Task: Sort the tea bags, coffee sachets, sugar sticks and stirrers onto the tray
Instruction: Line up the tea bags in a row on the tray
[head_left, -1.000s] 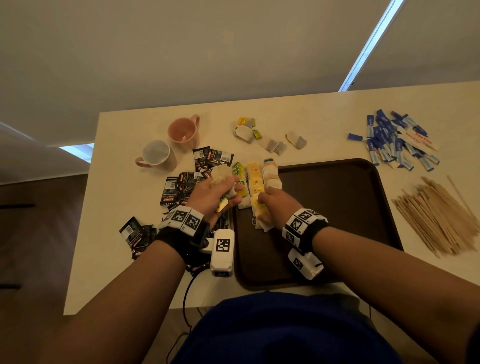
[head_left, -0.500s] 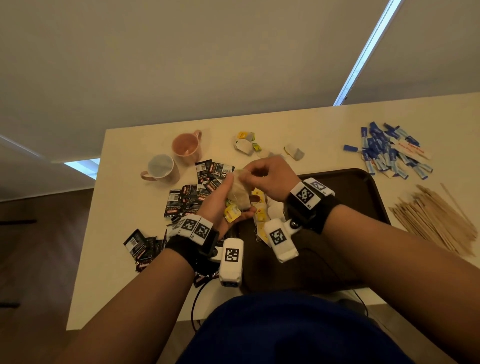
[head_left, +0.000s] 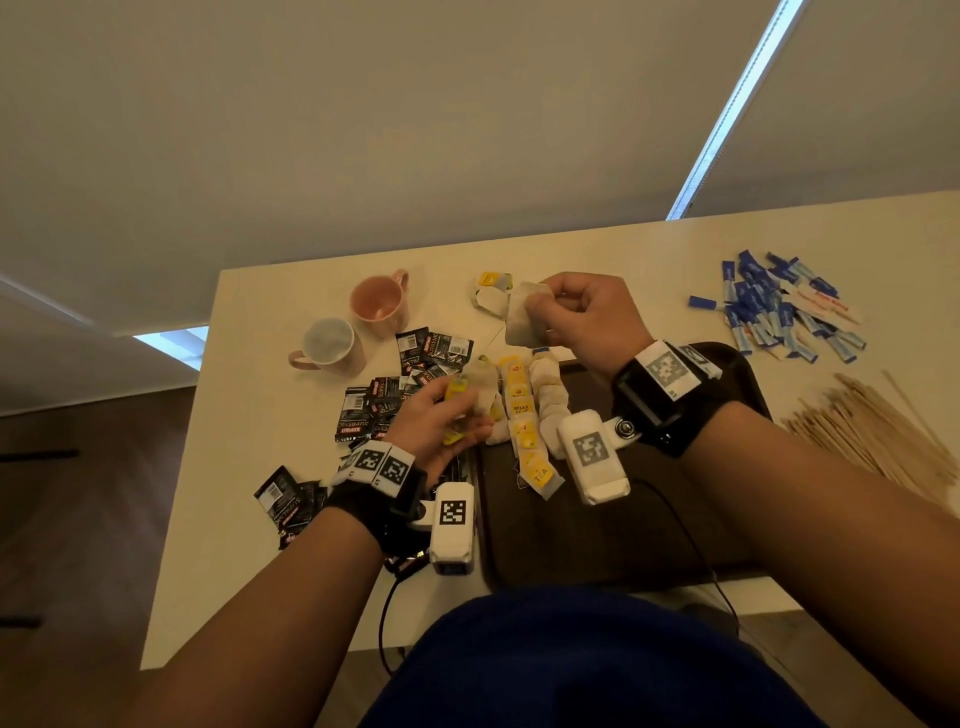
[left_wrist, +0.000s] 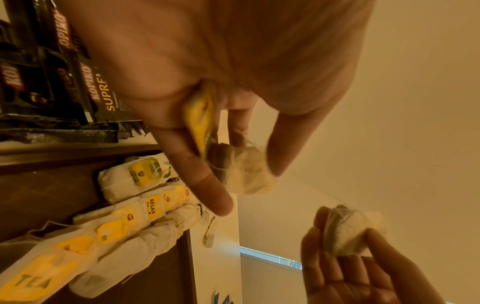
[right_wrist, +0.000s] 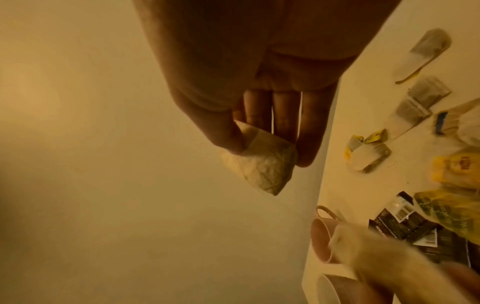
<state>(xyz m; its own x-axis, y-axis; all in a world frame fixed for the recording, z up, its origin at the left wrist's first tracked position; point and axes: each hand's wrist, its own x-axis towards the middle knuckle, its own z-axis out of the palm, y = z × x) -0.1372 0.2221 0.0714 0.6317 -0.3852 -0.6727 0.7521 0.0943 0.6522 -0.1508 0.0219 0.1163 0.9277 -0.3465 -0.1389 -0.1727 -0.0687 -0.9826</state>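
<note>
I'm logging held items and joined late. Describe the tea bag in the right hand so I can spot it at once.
Start at the dark brown tray and go to its far edge. There the right hand pinches a tea bag in the air. Unlike the bags lined up on the tray, it is lifted and shows plain pale paper.

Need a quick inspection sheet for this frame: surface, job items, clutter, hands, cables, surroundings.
Surface: pale table, dark tray at near edge.
Job's things: tea bags in rows on tray; coffee sachets, sugar sticks, stirrers off tray.
Clutter: two mugs.
Hands: left hand and right hand each grip a tea bag.
Cables: black cable at table edge.
Surroundings: blinds, wood floor.
</note>
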